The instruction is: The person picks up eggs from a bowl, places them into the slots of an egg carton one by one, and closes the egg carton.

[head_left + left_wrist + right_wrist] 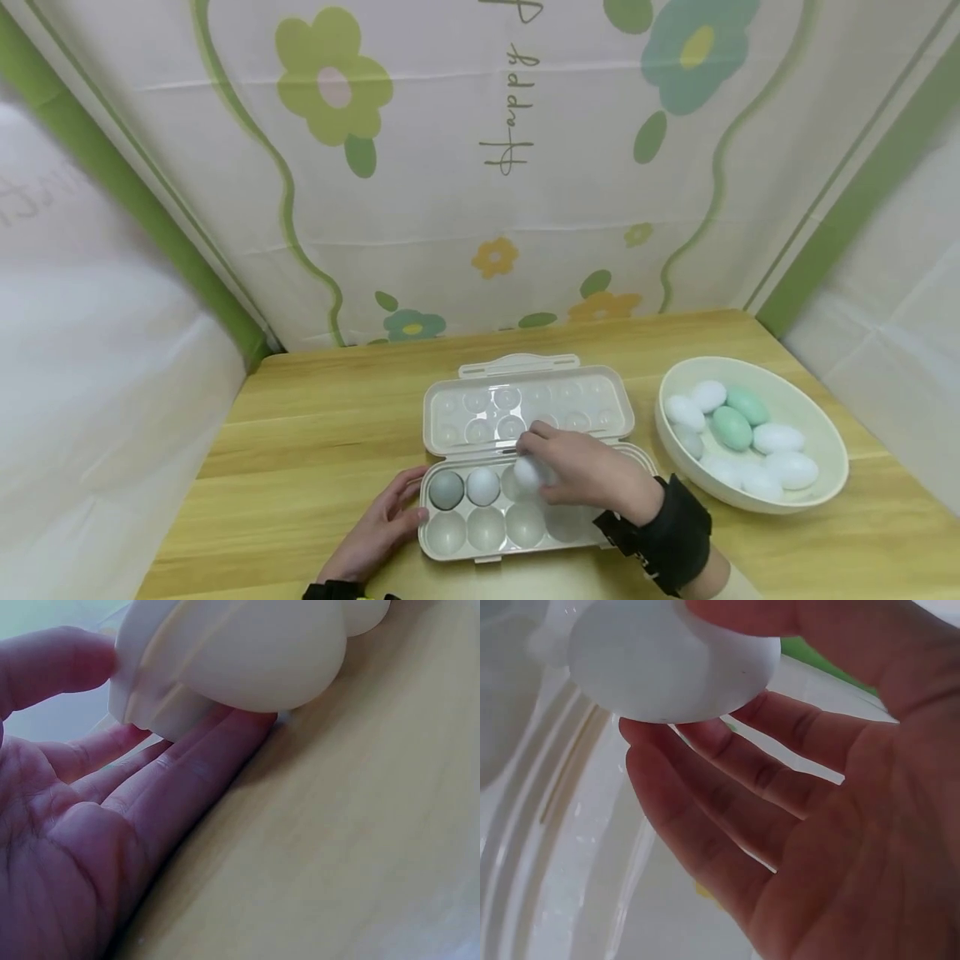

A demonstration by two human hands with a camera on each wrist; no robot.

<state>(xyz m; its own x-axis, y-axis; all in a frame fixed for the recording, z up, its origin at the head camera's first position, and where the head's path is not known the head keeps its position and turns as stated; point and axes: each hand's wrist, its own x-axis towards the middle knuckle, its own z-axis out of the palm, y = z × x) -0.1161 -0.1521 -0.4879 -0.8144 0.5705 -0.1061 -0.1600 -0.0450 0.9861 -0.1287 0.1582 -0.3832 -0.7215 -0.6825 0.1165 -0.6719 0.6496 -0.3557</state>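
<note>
White egg (529,473), at the third back-row cup of our carton (486,530), is pinched between the thumb and fingers of our right hand (581,468); we cannot tell if it touches the cup. Left of it sit a second white egg (482,486) and a greyish egg (447,491); the lid (528,408) lies open behind. Right on our tabletop (300,450) stands a bowl (816,425) of white and green eggs (732,428). Our right hand and black wristband (671,533) hide some cups. Nearly straight, the fingers of our left hand (384,523) touch the carton's left end.
</note>
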